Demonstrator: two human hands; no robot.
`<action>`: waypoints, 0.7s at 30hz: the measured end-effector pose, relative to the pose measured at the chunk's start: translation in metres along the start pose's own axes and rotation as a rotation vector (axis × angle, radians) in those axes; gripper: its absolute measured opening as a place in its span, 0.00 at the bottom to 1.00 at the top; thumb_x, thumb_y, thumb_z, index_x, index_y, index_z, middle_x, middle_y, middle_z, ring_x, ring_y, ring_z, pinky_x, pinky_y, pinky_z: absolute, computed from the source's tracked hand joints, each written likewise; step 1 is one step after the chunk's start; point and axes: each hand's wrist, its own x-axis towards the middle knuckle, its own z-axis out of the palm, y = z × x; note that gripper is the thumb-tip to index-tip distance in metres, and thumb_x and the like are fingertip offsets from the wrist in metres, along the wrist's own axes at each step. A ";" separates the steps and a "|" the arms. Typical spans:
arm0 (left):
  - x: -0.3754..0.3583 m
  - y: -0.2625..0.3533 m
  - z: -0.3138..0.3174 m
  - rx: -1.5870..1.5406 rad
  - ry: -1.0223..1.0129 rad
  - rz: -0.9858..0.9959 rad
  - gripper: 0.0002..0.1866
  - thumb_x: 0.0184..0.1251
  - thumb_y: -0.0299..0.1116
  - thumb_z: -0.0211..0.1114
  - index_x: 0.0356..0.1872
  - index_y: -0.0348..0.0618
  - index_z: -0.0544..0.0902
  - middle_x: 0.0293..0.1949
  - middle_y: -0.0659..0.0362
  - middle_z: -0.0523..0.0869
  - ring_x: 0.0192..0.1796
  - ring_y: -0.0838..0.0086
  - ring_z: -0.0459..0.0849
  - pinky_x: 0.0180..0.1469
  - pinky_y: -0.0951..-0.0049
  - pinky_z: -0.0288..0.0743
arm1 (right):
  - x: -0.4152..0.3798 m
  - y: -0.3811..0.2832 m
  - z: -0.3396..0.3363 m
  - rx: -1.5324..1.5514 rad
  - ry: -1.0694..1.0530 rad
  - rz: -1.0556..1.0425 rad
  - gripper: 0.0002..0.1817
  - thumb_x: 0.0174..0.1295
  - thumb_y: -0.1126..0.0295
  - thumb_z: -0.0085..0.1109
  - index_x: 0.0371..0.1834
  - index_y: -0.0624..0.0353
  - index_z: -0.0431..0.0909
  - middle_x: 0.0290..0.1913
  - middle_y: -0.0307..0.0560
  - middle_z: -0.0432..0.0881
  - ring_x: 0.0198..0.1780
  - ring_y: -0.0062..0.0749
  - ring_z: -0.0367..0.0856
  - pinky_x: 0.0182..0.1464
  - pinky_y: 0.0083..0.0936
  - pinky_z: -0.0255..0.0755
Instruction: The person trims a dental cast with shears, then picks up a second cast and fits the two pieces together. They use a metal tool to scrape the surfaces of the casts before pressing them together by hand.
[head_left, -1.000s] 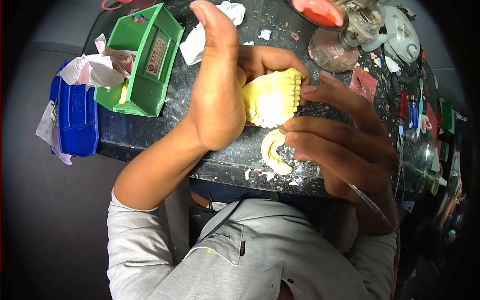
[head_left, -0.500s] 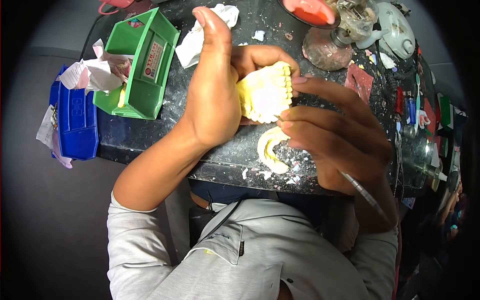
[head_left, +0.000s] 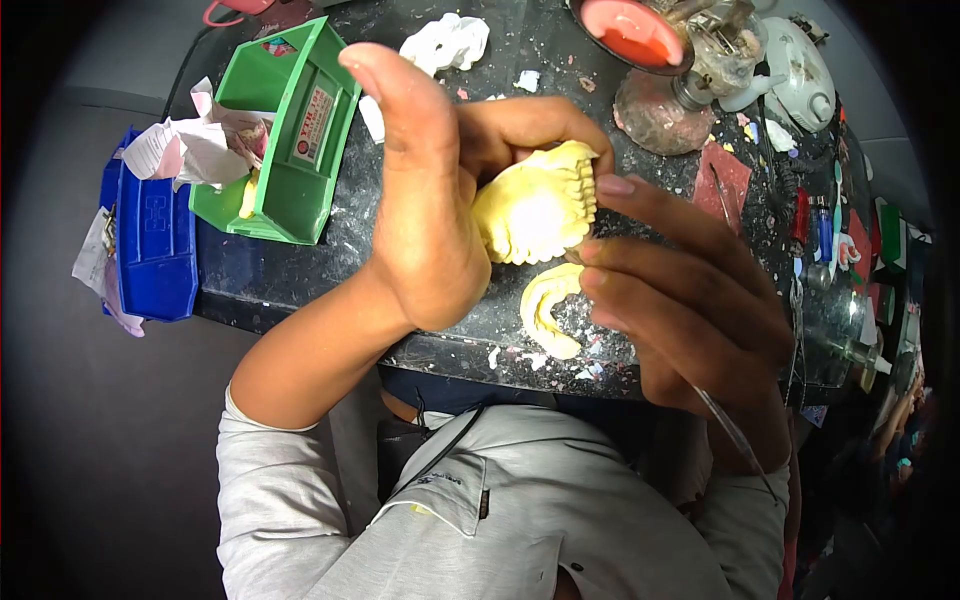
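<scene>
A yellow plaster dental model (head_left: 535, 205) with a row of teeth rests in my left hand (head_left: 430, 180), whose fingers curl behind it while the thumb points up. My right hand (head_left: 700, 290) grips a thin metal carving tool (head_left: 738, 430) like a pen; its handle sticks out below the palm. The tool's tip sits near the lower right teeth of the model, mostly hidden by my fingers. One right finger reaches the model's right edge. Below the model, a curved yellow plaster piece (head_left: 545, 315) lies on the dark table.
At the left stand a green bin (head_left: 320, 190) with papers and a blue bin (head_left: 157, 240). Crumpled white tissue (head_left: 445, 42) lies behind my left hand. A glass burner (head_left: 663, 110), a bowl of pink wax (head_left: 632, 32) and a pink sheet (head_left: 720, 180) are at the back right. Plaster crumbs litter the table (head_left: 450, 355).
The model has tilted and shifted slightly down and right with my left hand. My right hand has moved a little too, and the tool's handle points more steeply down.
</scene>
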 end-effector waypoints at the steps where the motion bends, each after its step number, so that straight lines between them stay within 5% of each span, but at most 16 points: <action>1: 0.000 0.001 0.000 0.020 0.002 0.006 0.70 0.54 0.89 0.11 0.44 0.26 0.82 0.39 0.51 0.86 0.38 0.71 0.83 0.42 0.76 0.75 | 0.001 -0.003 -0.004 0.010 -0.020 0.038 0.08 0.53 0.80 0.72 0.36 0.65 0.84 0.42 0.53 0.90 0.58 0.55 0.86 0.59 0.44 0.84; 15: 0.001 -0.006 -0.001 -0.089 0.001 -0.009 0.69 0.56 0.88 0.12 0.47 0.26 0.82 0.37 0.52 0.86 0.37 0.72 0.82 0.41 0.76 0.75 | -0.001 0.005 0.003 -0.053 -0.009 0.011 0.10 0.51 0.80 0.73 0.37 0.62 0.85 0.43 0.48 0.90 0.58 0.50 0.86 0.61 0.47 0.83; 21: 0.004 -0.009 0.003 -0.177 0.018 0.061 0.59 0.65 0.83 0.18 0.47 0.30 0.79 0.37 0.49 0.87 0.36 0.71 0.84 0.41 0.75 0.78 | 0.001 0.006 -0.008 -0.012 0.055 0.110 0.09 0.57 0.81 0.70 0.41 0.65 0.85 0.45 0.56 0.89 0.54 0.52 0.87 0.59 0.47 0.83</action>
